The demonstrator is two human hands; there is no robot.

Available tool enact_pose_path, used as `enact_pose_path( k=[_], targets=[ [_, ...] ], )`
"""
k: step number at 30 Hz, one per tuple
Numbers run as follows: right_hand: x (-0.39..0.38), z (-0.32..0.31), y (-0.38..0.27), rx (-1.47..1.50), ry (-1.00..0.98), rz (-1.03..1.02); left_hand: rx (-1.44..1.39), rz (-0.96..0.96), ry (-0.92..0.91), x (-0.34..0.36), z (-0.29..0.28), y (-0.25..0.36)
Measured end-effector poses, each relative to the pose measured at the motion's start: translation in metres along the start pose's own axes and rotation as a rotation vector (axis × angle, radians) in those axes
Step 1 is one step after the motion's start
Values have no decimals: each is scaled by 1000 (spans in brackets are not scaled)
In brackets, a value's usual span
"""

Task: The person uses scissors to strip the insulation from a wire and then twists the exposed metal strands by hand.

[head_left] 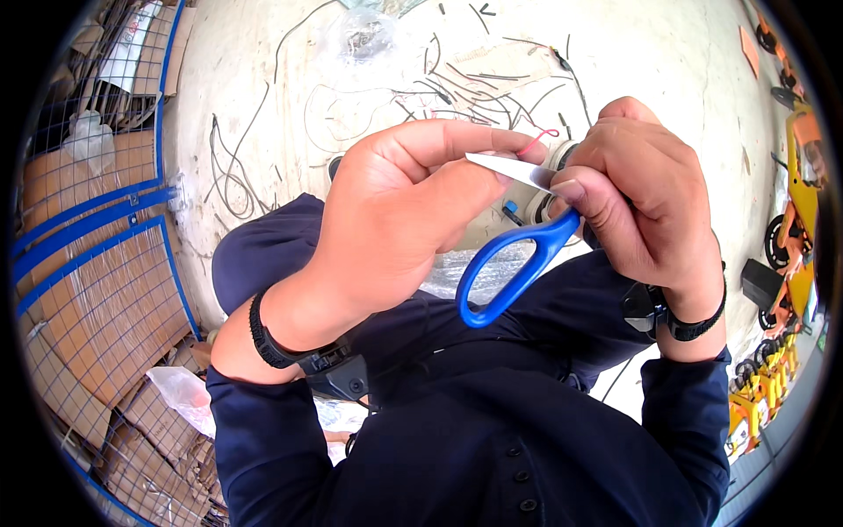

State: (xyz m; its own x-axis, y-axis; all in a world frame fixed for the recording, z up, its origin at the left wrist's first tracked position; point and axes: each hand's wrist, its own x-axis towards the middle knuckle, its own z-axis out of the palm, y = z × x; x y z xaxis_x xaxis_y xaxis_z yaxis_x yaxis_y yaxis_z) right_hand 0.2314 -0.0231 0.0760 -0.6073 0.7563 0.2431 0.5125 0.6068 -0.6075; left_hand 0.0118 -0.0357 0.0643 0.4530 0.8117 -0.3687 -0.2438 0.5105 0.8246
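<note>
My right hand (645, 198) grips blue-handled scissors (514, 268) by the handle, with the steel blade (509, 169) pointing left between both hands. My left hand (395, 224) is curled close against the blade, its fingertips pinching a thin red wire (537, 140). The wire loops up just above the blade tip. A white round part (555, 156) sits mostly hidden behind my fingers. Both wrists wear black bands, and my dark blue sleeves and lap fill the lower picture.
Below lies a pale concrete floor (263, 79) strewn with cut wire pieces (233, 171) and clear plastic bags. A blue wire-mesh cage (97, 263) holding flattened cardboard stands at the left. Yellow and orange wheeled machines (790, 255) line the right edge.
</note>
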Motion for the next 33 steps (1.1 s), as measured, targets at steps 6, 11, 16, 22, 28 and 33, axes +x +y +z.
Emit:
enact_pose_path(
  k=[6,11,16,22,28,33],
  targets=[
    [-1,0,1,-27,-6,-1,-5,22,-28,2,3,-1],
    [-1,0,1,-58,-24,23,40,67,11,2,2,-9],
    [-2,-1,2,-64,-48,38,96,62,14,1,2,-9],
    [-3,-3,3,-53,-78,49,118,52,0,1,2,-9],
    [-3,-1,2,-40,-83,68,123,35,4,0,5,-6],
    [-2,-2,2,-58,-76,60,146,40,4,0,1,-8]
  ],
)
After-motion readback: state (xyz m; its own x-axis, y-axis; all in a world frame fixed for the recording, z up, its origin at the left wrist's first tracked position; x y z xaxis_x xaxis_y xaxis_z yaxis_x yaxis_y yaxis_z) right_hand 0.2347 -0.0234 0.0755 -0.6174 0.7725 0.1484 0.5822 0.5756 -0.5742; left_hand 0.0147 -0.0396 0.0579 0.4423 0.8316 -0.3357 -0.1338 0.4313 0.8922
